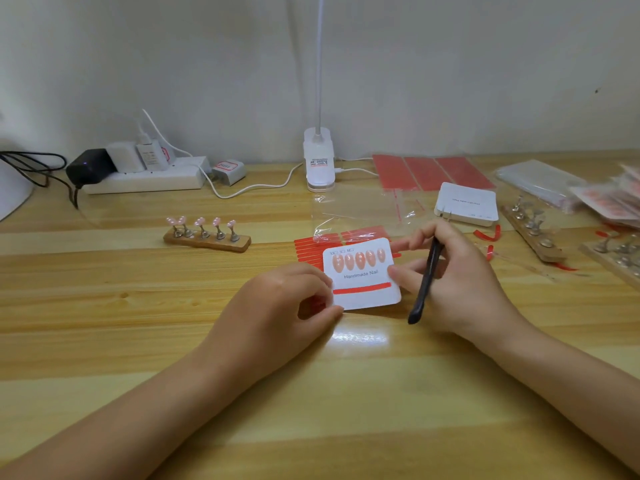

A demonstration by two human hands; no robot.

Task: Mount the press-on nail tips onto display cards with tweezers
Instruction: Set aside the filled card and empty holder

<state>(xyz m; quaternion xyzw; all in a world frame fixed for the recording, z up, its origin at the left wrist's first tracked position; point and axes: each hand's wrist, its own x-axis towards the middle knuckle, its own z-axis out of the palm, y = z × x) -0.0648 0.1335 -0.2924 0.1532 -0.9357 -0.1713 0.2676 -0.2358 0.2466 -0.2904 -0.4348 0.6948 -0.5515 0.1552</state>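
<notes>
On wooden table (104,306), left hand (277,306) pinches lower-left corner of display card (367,299) bearing five pink nail tips (360,260), right hand (453,278) touches card's right edge, gripping black tweezers (426,282).

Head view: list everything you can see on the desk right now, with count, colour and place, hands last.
display card: one, white, centre, five pink nail tips along its top row, red tape strip below
tweezers: one, black, in right hand
nail stand: one, wooden, left of centre, five pink tips on pegs
blank card stack: one, white, back right
red tape sheets: several, back right; more strips behind the card
clear bag: one, behind the card
other stands: at least two, wooden, right edge
power strip: one, white, back left
lamp base: one, white, back centre
left hand: holds card's left edge
right hand: grips tweezers, fingers touching card's right edge
</notes>
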